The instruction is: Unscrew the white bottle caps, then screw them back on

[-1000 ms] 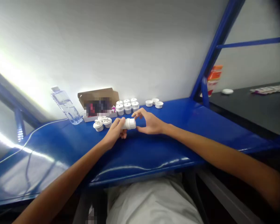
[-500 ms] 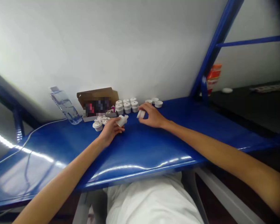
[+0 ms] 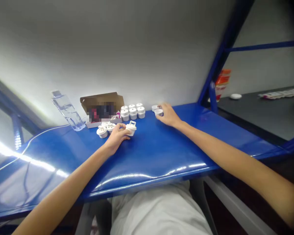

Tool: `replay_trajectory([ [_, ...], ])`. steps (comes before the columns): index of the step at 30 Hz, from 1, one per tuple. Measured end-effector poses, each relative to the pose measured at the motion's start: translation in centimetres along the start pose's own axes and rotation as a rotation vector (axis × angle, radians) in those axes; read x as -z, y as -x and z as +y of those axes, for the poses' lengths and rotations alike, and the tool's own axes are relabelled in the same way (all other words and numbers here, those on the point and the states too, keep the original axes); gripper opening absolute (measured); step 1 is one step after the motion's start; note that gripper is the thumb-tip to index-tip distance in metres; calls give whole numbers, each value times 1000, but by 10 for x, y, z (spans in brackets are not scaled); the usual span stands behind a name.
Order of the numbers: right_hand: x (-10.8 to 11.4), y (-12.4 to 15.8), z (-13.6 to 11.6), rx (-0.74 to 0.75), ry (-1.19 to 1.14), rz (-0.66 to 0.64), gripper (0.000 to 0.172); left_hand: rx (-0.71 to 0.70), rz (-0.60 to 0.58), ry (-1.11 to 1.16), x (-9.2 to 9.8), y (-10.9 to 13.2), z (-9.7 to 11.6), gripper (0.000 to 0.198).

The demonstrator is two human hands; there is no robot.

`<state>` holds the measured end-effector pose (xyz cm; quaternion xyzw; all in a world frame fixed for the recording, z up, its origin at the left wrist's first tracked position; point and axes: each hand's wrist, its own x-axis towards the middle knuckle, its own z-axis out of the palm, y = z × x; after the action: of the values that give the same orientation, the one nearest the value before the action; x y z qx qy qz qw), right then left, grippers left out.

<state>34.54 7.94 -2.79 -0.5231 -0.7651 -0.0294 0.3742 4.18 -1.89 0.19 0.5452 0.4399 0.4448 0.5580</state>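
Note:
My left hand [image 3: 117, 135] grips a small white round plastic housing [image 3: 130, 129] with an upright rectangular loop on top, held just above the blue table. Beside that hand stand several similar white housings [image 3: 102, 132] with fittings on top. Farther right, my right hand [image 3: 168, 115] has its thumb and fingers around a shallow white plastic cup [image 3: 158, 112] at the back of the table. Another white cup [image 3: 155, 107] sits just behind it. My right hand may hide other cups.
Several white lidded pots [image 3: 132, 113] stand in rows near the wall. Left of them are an open cardboard box [image 3: 101, 98] with blurred contents and a clear water bottle [image 3: 69, 111]. A white cable [image 3: 41, 133] crosses the blue table [image 3: 156, 147]. Blue frame posts [image 3: 212, 94] rise on the right.
My right hand has moved right and back with the white cup, which is now level beside the other cups. The housing in my left hand has turned so its loop points up.

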Motion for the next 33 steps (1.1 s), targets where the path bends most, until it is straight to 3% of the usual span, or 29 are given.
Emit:
replay_trajectory([
  [3, 1, 3, -18, 8, 1, -112, 20, -73, 10, -88, -1, 0, -1, 48],
  [6, -2, 6, -24, -48, 55, -209, 19, -135, -20, -235, -1, -1, -3, 45],
  [12, -6, 5, -10, -68, 86, -254, 24, -300, -96, -546, -1, 1, -9, 42],
  [17, -7, 7, -12, 28, 21, -245, 21, -434, -94, -763, 0, 4, -10, 45],
  [24, -18, -12, -34, 245, -95, -170, 54, -593, -94, -943, 2, 7, -1, 41],
  [28, -30, -40, -46, 261, -55, -244, 61, -607, 4, -1089, 8, 5, 3, 37],
  [33, -26, -36, -65, 187, -14, -272, 40, -574, 173, -1289, 28, -4, 7, 36],
])
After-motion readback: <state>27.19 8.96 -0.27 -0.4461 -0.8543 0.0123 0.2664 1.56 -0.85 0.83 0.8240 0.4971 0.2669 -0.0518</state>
